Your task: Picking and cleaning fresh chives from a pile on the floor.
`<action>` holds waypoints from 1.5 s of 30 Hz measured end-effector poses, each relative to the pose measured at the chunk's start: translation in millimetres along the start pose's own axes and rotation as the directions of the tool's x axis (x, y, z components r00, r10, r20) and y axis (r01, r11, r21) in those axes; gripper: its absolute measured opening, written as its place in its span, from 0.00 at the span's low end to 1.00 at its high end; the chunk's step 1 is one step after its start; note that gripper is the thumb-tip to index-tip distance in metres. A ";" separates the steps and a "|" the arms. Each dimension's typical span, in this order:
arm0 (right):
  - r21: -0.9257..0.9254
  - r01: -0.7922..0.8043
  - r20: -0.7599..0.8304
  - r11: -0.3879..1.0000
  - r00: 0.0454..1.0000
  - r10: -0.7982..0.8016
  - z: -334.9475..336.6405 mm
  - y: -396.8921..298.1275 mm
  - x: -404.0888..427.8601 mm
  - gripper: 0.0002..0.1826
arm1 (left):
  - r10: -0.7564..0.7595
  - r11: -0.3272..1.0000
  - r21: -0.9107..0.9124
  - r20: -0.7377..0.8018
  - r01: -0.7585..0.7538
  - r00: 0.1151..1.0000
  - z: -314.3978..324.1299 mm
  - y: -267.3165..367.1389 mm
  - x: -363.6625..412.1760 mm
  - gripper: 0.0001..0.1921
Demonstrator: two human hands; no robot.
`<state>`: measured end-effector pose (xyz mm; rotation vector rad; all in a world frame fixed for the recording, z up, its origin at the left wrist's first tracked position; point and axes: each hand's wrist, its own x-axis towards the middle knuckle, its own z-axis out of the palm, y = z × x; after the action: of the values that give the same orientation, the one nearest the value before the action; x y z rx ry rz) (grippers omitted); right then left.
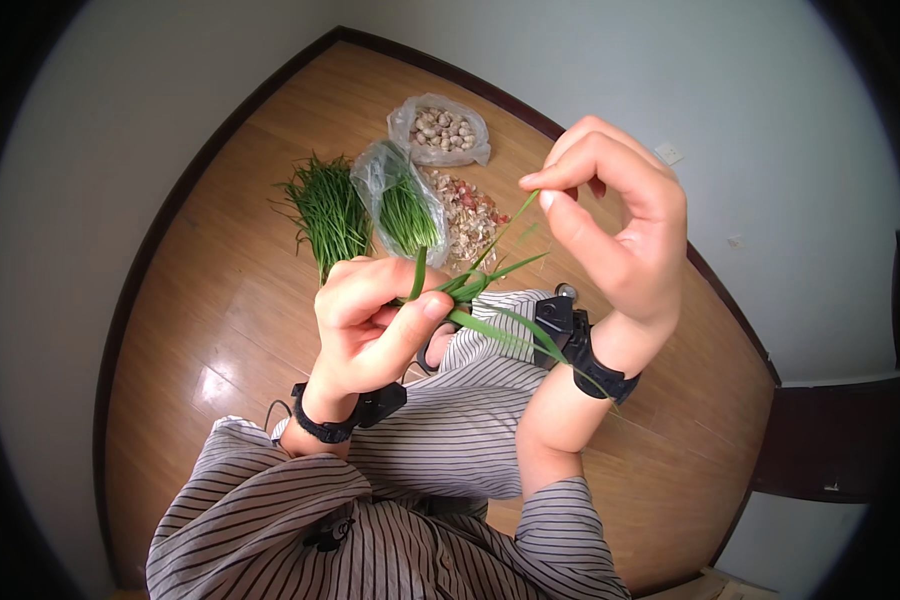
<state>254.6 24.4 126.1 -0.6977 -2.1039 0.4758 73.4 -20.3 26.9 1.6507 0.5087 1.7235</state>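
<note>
Several green chive leaves are pinched between the thumb and fingers of my left hand. Their tips fan out to the right over my lap. Higher up, my right hand grips the tip of one thin leaf between thumb and forefinger, and that leaf stretches between both hands. On the floor beyond, a loose pile of chives lies to the left. Beside it, a clear plastic bag holds more chives, with their pale stems towards me. My left hand hides the lower end of the pile.
A plastic bag of garlic bulbs stands farther back. Dry garlic skins are heaped on the wooden floor. Dark skirting runs along the walls. Black wrist devices are strapped to both my arms. A dark wooden panel is at right.
</note>
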 end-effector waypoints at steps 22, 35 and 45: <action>-0.126 -0.133 -0.044 0.983 0.991 0.128 -3.9 9.0 -6.4 0.03 | -0.461 0.783 -0.550 -0.199 0.291 0.865 -7.7 -0.6 3.2 0.12; 0.070 -0.132 0.181 0.989 0.976 0.118 22.9 -2.7 0.8 0.06 | -0.475 0.767 -0.581 -0.231 0.272 0.849 -7.2 2.3 7.1 0.12; -0.031 -0.093 0.027 0.995 0.995 0.094 24.6 -3.7 2.9 0.04 | -0.485 0.748 -0.619 -0.261 0.241 0.835 -9.7 1.1 5.7 0.11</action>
<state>231.9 21.3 115.9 -0.8133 -2.1155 0.5095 63.9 -15.3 30.5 0.7007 0.4210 1.6882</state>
